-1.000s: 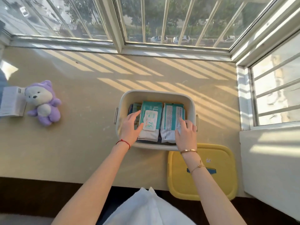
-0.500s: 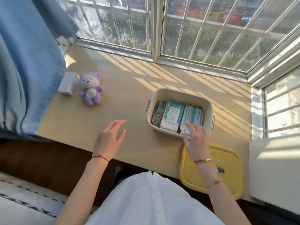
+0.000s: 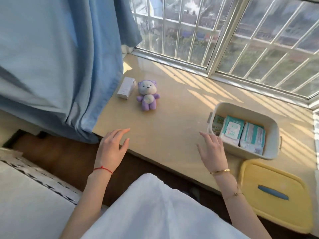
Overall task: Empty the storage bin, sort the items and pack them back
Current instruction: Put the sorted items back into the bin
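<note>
A cream storage bin (image 3: 269, 118) stands on the beige sill at the right. Inside it lie two teal-and-white wipe packs (image 3: 232, 131) (image 3: 252, 139) side by side, with a green packet (image 3: 217, 124) standing at their left. A purple plush bear (image 3: 148, 95) and a small white box (image 3: 126, 87) rest on the sill at the left. My right hand (image 3: 213, 150) hovers open just left of the bin, outside it. Over the sill's front edge my left hand (image 3: 111, 149) is open, holding nothing.
The bin's yellow lid (image 3: 274, 194) with a blue handle lies at the sill's front right corner. A blue curtain (image 3: 58, 66) hangs at the left, reaching the sill. Barred windows (image 3: 224, 31) close the far side and right. A white cloth covers my lap.
Both hands have come out of the bin: the left first, moving left to the sill's front edge, then the right. The view has swung left, bringing the curtain in.
</note>
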The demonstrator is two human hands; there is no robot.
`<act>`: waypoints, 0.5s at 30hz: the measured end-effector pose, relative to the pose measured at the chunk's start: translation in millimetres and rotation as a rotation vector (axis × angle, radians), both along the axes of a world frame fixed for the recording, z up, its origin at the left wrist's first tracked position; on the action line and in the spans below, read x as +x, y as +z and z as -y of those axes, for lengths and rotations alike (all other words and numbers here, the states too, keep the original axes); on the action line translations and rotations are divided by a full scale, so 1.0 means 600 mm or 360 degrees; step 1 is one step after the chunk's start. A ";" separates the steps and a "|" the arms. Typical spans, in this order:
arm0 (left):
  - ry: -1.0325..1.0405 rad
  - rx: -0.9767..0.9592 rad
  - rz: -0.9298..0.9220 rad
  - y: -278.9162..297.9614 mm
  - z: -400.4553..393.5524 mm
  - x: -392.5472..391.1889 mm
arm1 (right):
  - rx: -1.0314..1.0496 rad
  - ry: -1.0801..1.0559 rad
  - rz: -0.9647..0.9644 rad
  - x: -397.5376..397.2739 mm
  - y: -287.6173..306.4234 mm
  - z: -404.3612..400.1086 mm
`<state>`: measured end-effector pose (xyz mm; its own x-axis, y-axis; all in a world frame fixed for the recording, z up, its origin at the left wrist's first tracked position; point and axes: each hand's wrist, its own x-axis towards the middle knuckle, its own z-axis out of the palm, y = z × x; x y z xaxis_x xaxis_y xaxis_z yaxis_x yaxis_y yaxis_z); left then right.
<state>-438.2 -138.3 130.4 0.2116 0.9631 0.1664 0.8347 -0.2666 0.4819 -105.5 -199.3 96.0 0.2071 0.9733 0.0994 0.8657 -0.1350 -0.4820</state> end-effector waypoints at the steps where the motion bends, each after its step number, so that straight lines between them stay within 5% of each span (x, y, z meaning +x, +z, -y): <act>1: 0.0022 -0.0004 0.0002 0.004 -0.004 -0.033 | 0.0004 0.0008 0.0002 -0.033 -0.003 -0.005; 15: 0.0095 -0.0193 -0.0020 0.012 -0.100 -0.293 | -0.0161 0.0000 -0.0154 -0.305 -0.002 -0.088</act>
